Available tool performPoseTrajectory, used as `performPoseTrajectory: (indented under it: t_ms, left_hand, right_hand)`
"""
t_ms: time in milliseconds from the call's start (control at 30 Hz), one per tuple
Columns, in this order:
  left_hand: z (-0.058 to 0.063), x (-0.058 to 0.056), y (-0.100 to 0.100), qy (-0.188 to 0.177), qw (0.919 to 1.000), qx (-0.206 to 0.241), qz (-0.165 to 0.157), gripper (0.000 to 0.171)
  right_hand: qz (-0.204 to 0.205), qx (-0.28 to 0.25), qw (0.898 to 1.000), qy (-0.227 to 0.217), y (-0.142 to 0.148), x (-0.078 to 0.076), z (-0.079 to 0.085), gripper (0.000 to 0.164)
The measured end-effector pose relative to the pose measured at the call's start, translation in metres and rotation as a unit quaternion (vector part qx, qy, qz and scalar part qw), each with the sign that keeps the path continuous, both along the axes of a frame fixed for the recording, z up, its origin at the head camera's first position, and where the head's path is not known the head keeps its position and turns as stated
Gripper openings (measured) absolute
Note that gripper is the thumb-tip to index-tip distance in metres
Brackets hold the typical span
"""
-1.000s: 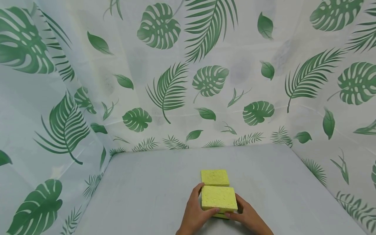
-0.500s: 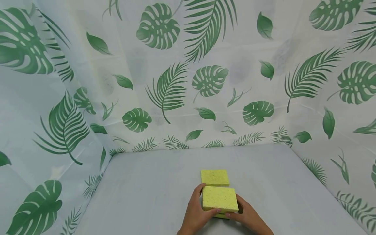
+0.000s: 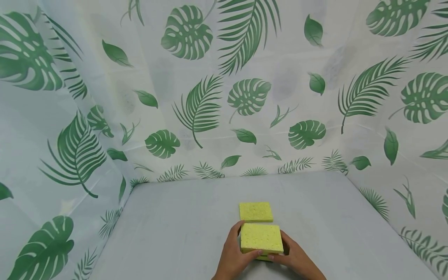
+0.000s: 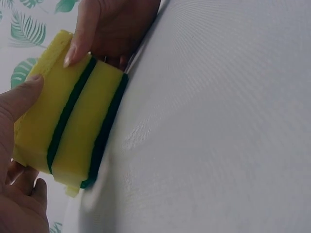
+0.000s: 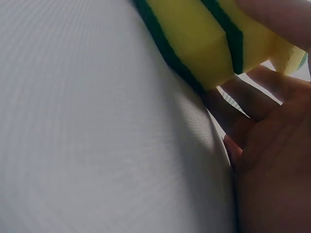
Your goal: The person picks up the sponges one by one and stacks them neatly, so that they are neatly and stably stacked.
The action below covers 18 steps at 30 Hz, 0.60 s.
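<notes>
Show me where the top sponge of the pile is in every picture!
Head view: the top sponge is near the bottom, just right of the middle.
Left wrist view: it is on the left side.
Right wrist view: it is in the upper right, partly hidden.
Shared landmark: the bottom sponge, right under it, shows in all three.

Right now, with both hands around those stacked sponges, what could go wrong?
With the left hand and right hand gripping opposite sides, uneven pressure could slide the upper sponge askew. The lower sponge might shift too: the right hand's fingers reach down beside it. The rear sponge may get bumped, as it lies just beyond the other two.
</notes>
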<state>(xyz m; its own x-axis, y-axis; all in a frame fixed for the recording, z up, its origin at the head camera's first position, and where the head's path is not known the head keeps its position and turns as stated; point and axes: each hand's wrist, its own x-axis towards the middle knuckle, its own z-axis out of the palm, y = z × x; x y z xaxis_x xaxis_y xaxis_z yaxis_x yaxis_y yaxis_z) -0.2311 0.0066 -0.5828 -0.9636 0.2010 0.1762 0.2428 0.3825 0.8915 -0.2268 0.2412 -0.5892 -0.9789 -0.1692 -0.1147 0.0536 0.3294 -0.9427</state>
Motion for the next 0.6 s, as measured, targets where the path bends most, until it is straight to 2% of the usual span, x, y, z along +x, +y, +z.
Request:
performPoseTrajectory:
  t_ms: [233,600]
  left_hand:
    - [-0.0027,0.0,-0.0004,-0.005,1.0,0.004,-0.003,0.101]
    - [-0.0046,0.0012,-0.0003,-0.009,0.9997,0.018,-0.013,0.102]
  right_hand:
    - [0.008,-0.048,0.999,-0.002,0.0019,-0.0002,0.0011,0.101]
    - [-0.009,-0.039,0.999,0.019,0.0038,0.0021,0.0012,0.094]
